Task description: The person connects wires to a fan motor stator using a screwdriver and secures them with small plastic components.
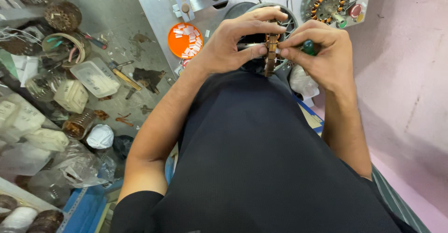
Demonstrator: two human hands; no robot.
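While both hands pinched it, the copper-wound stator (pixel 271 51) stood on edge before the grey machine (pixel 158 9).

The left hand (pixel 233 44) and right hand (pixel 322 51) gripped its rim; it seemed stiff and rather heavy, its thin windings fragile, so the rim was the safer hold.

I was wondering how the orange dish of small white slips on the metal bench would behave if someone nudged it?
The orange dish looks shallow and thin, so it would probably slide easily on the smooth metal bench. The white slips lie loose and heaped, so they seem light and apt to scatter. Being wide and flat, it seems unlikely to tip.
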